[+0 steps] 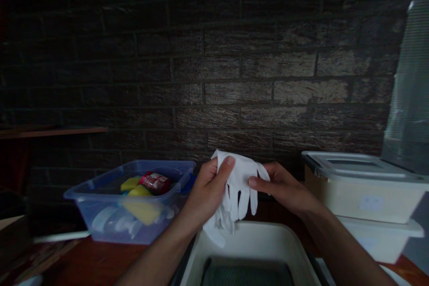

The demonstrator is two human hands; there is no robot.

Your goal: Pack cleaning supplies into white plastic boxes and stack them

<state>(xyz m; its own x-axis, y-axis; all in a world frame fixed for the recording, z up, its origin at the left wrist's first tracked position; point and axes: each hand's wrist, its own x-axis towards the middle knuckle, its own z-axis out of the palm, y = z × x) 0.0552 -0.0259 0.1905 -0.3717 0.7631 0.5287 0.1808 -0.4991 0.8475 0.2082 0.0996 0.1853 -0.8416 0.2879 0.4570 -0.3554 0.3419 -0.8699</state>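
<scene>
A pair of white fabric gloves [238, 187] hangs in the air between both my hands, fingers dangling down. My left hand [207, 192] grips the gloves at their upper left, thumb pressed on the cloth. My right hand [283, 187] pinches the right side of the gloves with thumb and fingers. Both hands are raised above a white open bin [254, 243] right in front of me, which has something dark grey lying in its bottom.
A clear blue plastic tub [110, 214] at the left holds yellow items and a red can [154, 182]. Two stacked white lidded containers [365, 192] stand at the right. A dark brick wall [214, 76] is close behind. The reddish-brown tabletop [90, 263] shows at the lower left.
</scene>
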